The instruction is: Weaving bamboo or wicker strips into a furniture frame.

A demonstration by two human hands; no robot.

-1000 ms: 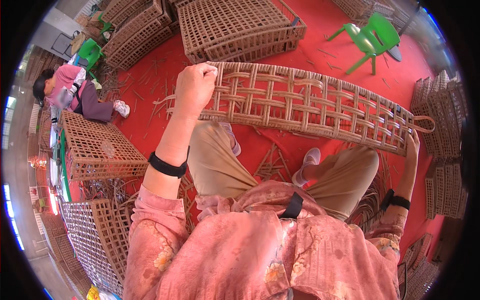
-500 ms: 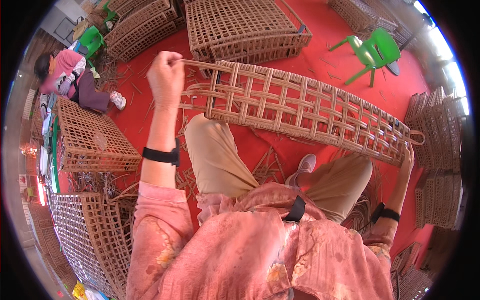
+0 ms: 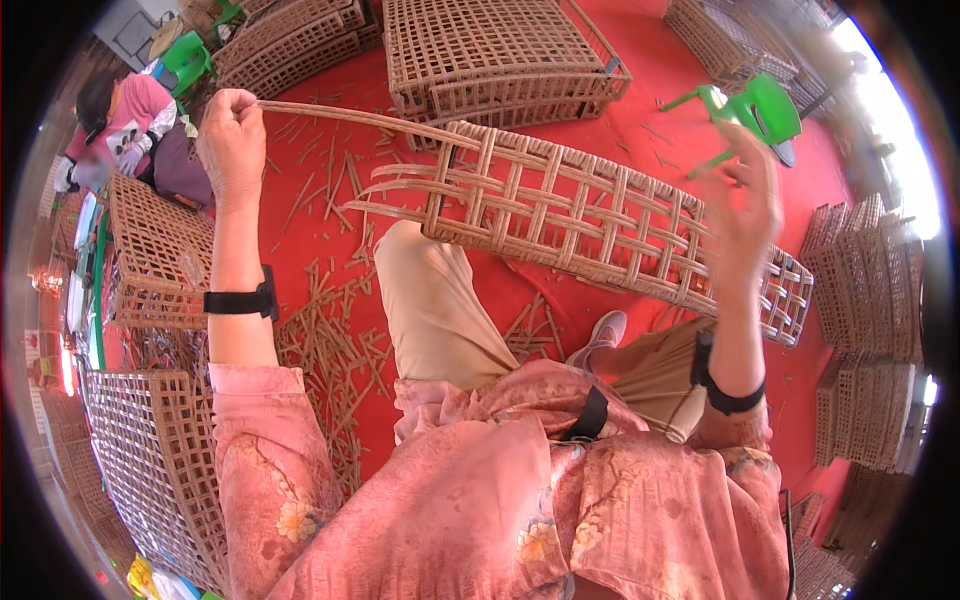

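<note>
A long woven rattan panel (image 3: 560, 210) lies slanted across my raised knees, with a thickly wrapped upper edge and an open grid of paired strands. My left hand (image 3: 232, 140), closed, pinches the end of a rattan strand (image 3: 340, 112) drawn out from the panel's upper left corner. Below that strand, several loose strand ends (image 3: 385, 190) stick out from the left end. My right hand (image 3: 745, 205) is up in front of the panel's right part, blurred, its fingers loosely apart and nothing visible in them. It hides part of the weave.
Cut rattan scraps (image 3: 330, 350) litter the red floor. Stacked woven pieces stand ahead (image 3: 490, 50) and on the right (image 3: 865, 280). A green chair (image 3: 765, 110) stands at the far right. At left, a person (image 3: 140, 130) sits by another woven piece (image 3: 160, 250).
My left hand has moved left, drawing out more of the strand. My right hand has left the panel's right end and come up and leftward. The person at left has shifted.
</note>
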